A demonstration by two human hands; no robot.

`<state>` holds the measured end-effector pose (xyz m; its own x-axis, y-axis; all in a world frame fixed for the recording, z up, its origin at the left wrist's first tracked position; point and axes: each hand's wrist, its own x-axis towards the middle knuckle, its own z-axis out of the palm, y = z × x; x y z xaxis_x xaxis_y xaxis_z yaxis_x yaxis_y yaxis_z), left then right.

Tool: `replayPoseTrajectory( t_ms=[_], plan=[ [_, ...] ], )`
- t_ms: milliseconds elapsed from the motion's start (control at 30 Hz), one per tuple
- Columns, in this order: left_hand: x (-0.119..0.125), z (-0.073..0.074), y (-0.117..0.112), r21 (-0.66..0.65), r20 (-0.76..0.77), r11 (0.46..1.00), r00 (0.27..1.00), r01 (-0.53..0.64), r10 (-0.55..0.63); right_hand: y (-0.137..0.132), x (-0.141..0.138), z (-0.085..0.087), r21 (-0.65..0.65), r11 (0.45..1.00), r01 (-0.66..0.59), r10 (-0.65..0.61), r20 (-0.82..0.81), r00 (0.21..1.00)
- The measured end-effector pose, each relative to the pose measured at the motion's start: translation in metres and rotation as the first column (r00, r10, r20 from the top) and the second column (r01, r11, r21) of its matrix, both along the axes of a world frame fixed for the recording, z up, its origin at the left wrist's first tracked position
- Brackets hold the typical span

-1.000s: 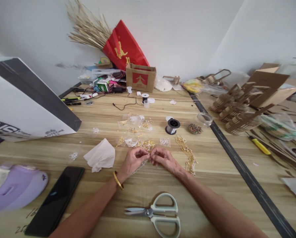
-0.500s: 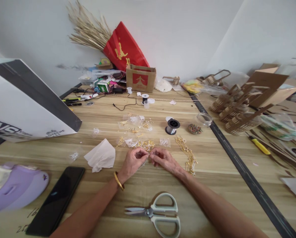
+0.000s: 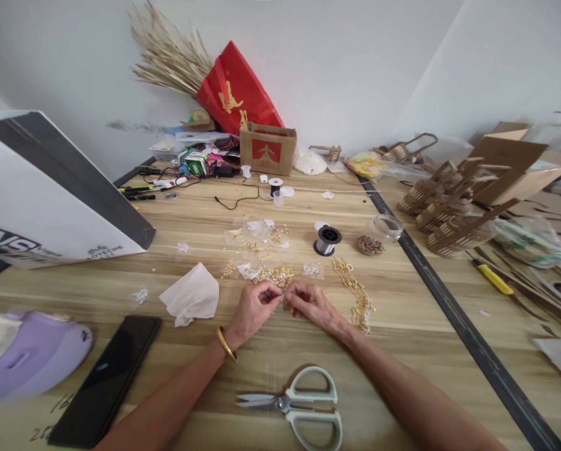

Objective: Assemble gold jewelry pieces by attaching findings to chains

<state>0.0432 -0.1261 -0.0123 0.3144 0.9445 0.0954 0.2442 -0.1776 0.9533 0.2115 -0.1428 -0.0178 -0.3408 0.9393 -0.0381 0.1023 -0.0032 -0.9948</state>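
Note:
My left hand [image 3: 256, 305], with a gold bangle [image 3: 226, 344] at the wrist, pinches thumb against forefinger. Fingertips of my right hand [image 3: 310, 300] are pressed together in a pinch close beside it. Whatever lies between the fingers is too small to make out. Just beyond both hands is a pile of small gold beads [image 3: 275, 274]. Gold chains [image 3: 353, 291] lie to the right of my right hand. A small bag of clear rings [image 3: 312, 270] sits beyond that hand. Scissors with pale handles [image 3: 290, 401] rest on the table between my forearms, blades pointing left.
A crumpled tissue [image 3: 191, 294], a black phone [image 3: 106, 379] and a purple object [image 3: 36, 354] lie on the left. Beyond the hands stand a wire spool [image 3: 327, 240] and a clear jar of beads [image 3: 370, 243]. Small woven baskets [image 3: 454, 213] and a yellow cutter [image 3: 495, 277] are at right.
The fingertips of my two hands have drifted slightly apart. A thin strand seen under the left fingers earlier is hardly visible now. Everything else stays in place.

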Motion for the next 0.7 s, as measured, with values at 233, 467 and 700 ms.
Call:
replayPoseTrajectory(
  t_ms=[233, 467, 700],
  plan=[
    [-0.005, -0.005, 0.008, -0.216, 0.135, 0.975, 0.991, 0.052, -0.023, 0.002, 0.002, -0.001, -0.018, 0.999, 0.037, -0.037, -0.029, 0.999],
    [-0.011, -0.007, 0.01, 0.18, -0.163, 0.982, 0.986, 0.066, -0.037, 0.002, 0.002, 0.0, -0.023, 0.999, 0.038, -0.04, -0.052, 0.998],
    [-0.01, 0.001, 0.007, 0.18, -0.199, 0.983, 0.98, 0.027, 0.01, 0.001, 0.003, -0.003, 0.08, 0.996, 0.033, -0.038, 0.07, 0.997]
  ],
)
